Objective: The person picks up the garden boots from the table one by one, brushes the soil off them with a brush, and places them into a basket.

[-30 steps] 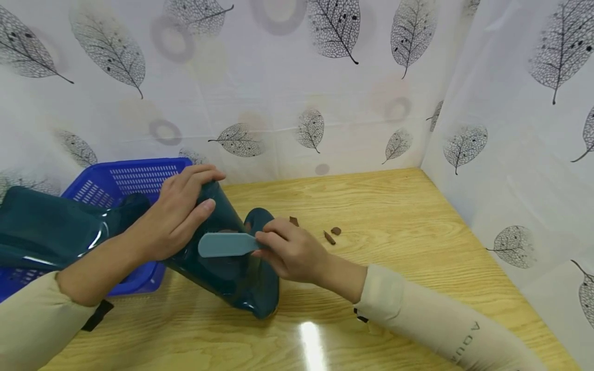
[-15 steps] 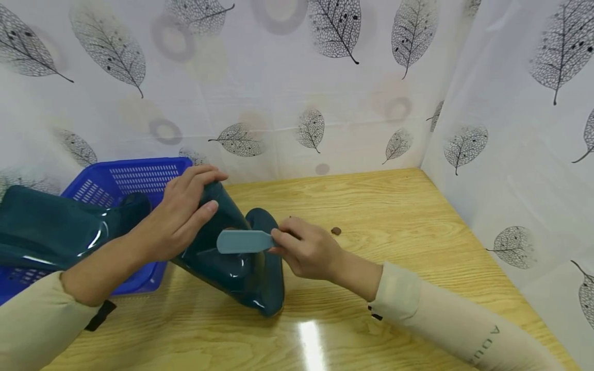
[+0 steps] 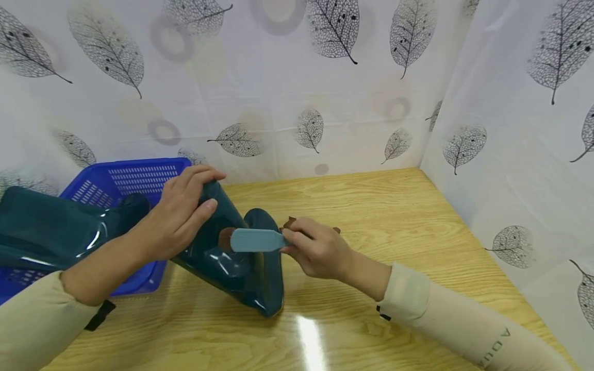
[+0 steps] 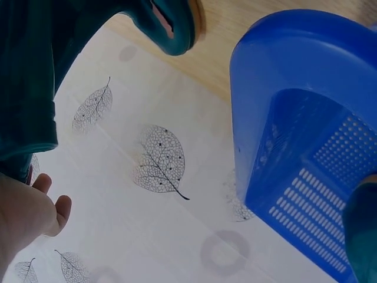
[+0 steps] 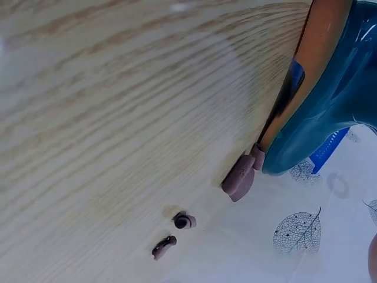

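My left hand (image 3: 185, 214) grips the top of a glossy dark teal rain boot (image 3: 241, 288), its fingers over the shaft's upper end and the thumb along the side. The boot leans, its foot toward the right; the right wrist view shows its tan sole (image 5: 321, 44). In my right hand (image 3: 317, 250) is a light blue scraper (image 3: 257, 240), flat and paddle-shaped, pinched by the handle between thumb and fingers. Its blade overlaps the boot, right beside a brown patch (image 3: 226, 239) on it. Brown curled pieces (image 5: 238, 174) lie on the table by the boot's foot.
A blue plastic basket (image 3: 144, 167) stands at the left on the wooden table (image 3: 371, 206). Another dark teal boot (image 3: 51, 226) lies across it. More small brown bits (image 5: 184, 221) are scattered on the table. A leaf-patterned white curtain (image 3: 278, 77) rises behind and at the right.
My right hand has drawn the scraper to the right across the boot, uncovering the brown patch left of the blade. The boot's foot has shifted slightly right; my left hand keeps its place.
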`<state>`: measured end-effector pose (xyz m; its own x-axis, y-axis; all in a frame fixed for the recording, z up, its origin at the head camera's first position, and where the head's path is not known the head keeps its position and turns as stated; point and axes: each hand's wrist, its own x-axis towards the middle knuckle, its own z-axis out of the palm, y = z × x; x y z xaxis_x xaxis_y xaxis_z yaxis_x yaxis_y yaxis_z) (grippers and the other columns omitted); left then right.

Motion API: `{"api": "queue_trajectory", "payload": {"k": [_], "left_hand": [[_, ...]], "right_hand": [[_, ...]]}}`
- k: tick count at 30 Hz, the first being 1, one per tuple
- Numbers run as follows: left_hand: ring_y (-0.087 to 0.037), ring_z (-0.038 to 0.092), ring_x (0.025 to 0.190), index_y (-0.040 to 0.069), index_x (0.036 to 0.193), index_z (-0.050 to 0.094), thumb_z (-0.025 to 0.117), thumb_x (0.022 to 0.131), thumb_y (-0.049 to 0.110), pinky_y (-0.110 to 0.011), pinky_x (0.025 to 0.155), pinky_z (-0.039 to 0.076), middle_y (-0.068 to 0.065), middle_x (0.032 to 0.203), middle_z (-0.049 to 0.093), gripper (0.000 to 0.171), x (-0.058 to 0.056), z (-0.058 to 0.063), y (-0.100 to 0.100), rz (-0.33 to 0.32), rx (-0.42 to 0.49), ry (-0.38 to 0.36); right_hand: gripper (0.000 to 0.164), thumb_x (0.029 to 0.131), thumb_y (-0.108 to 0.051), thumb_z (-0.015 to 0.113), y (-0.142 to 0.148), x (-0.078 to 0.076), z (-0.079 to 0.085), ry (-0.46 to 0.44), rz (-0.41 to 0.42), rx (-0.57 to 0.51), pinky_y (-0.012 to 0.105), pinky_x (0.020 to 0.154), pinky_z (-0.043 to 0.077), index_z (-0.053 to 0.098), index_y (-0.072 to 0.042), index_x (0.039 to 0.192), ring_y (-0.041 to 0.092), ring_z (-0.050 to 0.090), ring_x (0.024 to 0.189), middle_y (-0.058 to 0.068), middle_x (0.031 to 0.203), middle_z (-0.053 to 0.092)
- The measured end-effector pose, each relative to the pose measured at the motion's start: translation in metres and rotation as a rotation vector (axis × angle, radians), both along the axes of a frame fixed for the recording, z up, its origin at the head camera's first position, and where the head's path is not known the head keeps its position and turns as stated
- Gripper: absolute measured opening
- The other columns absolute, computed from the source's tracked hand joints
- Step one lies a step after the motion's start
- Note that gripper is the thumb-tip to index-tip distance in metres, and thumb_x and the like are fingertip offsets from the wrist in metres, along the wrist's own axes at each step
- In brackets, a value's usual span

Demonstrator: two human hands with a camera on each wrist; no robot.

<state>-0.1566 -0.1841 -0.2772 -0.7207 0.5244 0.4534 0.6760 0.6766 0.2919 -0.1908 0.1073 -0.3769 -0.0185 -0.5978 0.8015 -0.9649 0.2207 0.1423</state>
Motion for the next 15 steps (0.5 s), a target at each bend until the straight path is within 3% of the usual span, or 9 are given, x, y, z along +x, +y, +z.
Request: {"api": "queue_trajectory", "payload": {"k": [5,10,15], "left_hand": [[-0.037,0.033,0.136,0.006,0.144,0.039,0.041,0.103,0.014,-0.069,0.109,0.016,-0.018,0.146,0.038,0.041,-0.002,-0.002,-0.001,0.0,0.013,0.004],[-0.037,0.033,0.134,0.004,0.143,0.039,0.041,0.103,0.013,-0.069,0.108,0.017,-0.019,0.145,0.038,0.041,-0.006,-0.006,0.0,-0.008,0.033,-0.008],[-0.037,0.032,0.134,0.003,0.143,0.039,0.041,0.103,0.013,-0.069,0.108,0.017,-0.019,0.144,0.037,0.041,-0.007,-0.008,-0.001,-0.003,0.035,-0.015]], "right_hand": [[0.031,0.103,-0.023,0.053,-0.014,0.003,0.006,0.007,0.027,-0.075,0.022,0.066,0.053,0.064,0.005,0.105,0.018,0.058,0.075,0.013,0.094,0.061],[0.032,0.104,-0.025,0.051,-0.027,0.008,0.012,-0.027,-0.027,-0.021,0.017,0.064,0.051,0.066,0.003,0.105,0.015,0.057,0.073,0.011,0.093,0.061],[0.036,0.106,-0.026,0.046,-0.022,0.011,0.008,-0.034,-0.071,0.011,0.016,0.056,0.046,0.068,0.002,0.101,0.013,0.054,0.066,0.01,0.089,0.06]]}}
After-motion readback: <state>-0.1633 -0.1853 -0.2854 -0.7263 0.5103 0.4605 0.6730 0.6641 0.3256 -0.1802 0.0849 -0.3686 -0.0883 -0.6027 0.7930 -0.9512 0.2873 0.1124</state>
